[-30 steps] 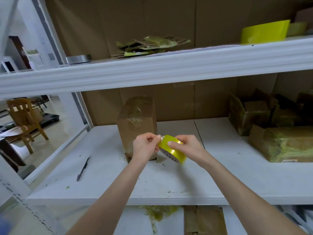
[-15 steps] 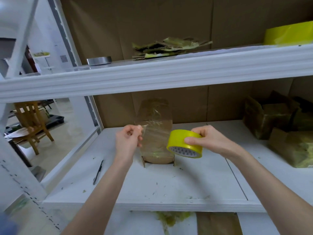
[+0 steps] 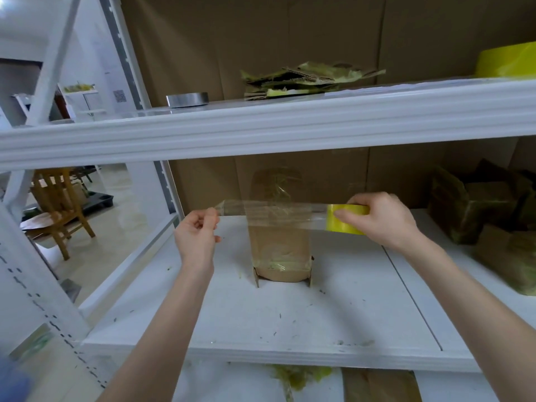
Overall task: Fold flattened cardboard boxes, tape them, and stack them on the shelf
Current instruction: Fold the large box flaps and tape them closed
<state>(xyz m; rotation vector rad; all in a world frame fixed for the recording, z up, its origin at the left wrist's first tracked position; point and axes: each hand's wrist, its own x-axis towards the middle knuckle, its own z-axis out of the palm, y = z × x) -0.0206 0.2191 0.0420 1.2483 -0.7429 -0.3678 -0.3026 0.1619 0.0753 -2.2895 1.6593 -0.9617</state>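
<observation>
My left hand (image 3: 197,239) has its grip pinched on the free end of a thin strip of clear tape (image 3: 269,213). My right hand (image 3: 380,219) is wrapped round the roll of yellow packing tape (image 3: 342,224) it comes from, so the strip runs taut between them in front of the tall brown cardboard box (image 3: 278,248). That box stands upright on the white shelf (image 3: 290,320), towards the back; whether the strip touches it I cannot tell. The tape is flimsy and sticky and likely to curl onto itself if it slackens, so I would hold only its very end and keep tension. The box looks light and hollow, with walls apt to dent, so its corners are the place to steady it. It is closed, its contents hidden. To the right, crumpled taped boxes (image 3: 493,216) lie heaped, some gaping, with nothing visible inside.
</observation>
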